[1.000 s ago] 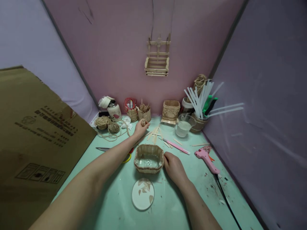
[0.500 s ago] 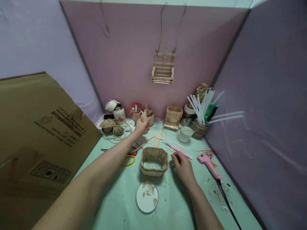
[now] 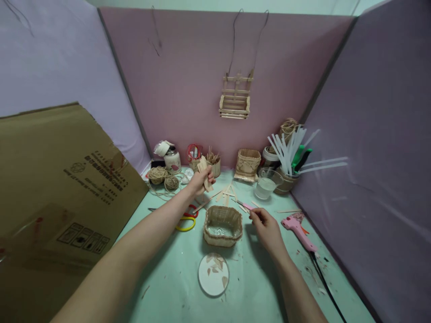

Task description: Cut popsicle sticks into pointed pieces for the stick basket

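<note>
My left hand [image 3: 201, 180] is closed around a bundle of flat wooden sticks [image 3: 203, 165], held upright above the far part of the table. My right hand [image 3: 266, 226] has thumb and fingers pinched together. It covers part of a slim pink-handled tool with a metal tip [image 3: 247, 206], and what the fingers hold, if anything, is hidden. Between my hands stands a small open wooden basket [image 3: 222, 241] with rope-like trim. Loose wooden sticks [image 3: 226, 194] lie behind it. In front of it rests a round white disc [image 3: 213, 280] with thin brownish pieces on it.
Scissors with red and yellow handles [image 3: 186, 224] lie under my left forearm. A pink glue gun [image 3: 299, 231] with a black cord is at the right. Twine balls [image 3: 157, 175], a glass cup [image 3: 265, 187] and containers line the back. A cardboard box [image 3: 67, 193] blocks the left.
My right hand has moved up over the end of the pink tool. The sticks in my left hand have turned slightly and show more. The whole view has shifted a little.
</note>
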Demonstrator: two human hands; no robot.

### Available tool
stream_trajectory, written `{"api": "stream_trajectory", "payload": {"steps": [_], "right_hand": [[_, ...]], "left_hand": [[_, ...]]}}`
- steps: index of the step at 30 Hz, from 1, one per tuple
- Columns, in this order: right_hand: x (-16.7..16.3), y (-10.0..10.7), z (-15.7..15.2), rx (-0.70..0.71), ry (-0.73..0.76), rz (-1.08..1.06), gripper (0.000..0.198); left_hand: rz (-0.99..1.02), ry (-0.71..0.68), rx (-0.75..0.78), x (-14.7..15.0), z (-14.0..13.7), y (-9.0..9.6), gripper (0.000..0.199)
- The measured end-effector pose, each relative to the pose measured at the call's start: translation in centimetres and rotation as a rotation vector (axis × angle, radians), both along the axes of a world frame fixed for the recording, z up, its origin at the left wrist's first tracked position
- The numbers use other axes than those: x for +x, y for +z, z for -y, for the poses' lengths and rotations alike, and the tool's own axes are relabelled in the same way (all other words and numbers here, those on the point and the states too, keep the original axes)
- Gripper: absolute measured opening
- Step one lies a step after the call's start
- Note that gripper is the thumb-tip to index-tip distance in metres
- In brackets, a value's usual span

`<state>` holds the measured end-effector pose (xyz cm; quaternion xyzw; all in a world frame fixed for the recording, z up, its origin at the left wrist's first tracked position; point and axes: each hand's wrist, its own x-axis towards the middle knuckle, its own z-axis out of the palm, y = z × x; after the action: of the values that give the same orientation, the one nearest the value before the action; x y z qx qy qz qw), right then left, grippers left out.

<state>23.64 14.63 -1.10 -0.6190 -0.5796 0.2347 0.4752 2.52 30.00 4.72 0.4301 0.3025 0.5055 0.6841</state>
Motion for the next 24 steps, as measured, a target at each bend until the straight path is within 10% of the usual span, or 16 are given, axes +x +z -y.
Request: {"api": "stream_trajectory", "payload": {"steps": [11, 18, 24], "right_hand": [[-3.9, 12.0, -9.0, -0.052, 0.264, 0.154, 0.044], [-2.0, 13.1, -9.7, -0.121, 0.279, 0.183, 0.016], [0.5, 12.9, -9.0, -0.445, 0.376, 0.093, 0.015]], "left_hand": [[0.023, -0.165, 0.059, 5.9, 1.8, 6.1, 0.042], [0.001, -0.25, 0.007, 8.0, 2.2, 6.5, 0.045], [0.06, -0.295, -0.107, 8.0, 2.5, 6.2, 0.05]]}}
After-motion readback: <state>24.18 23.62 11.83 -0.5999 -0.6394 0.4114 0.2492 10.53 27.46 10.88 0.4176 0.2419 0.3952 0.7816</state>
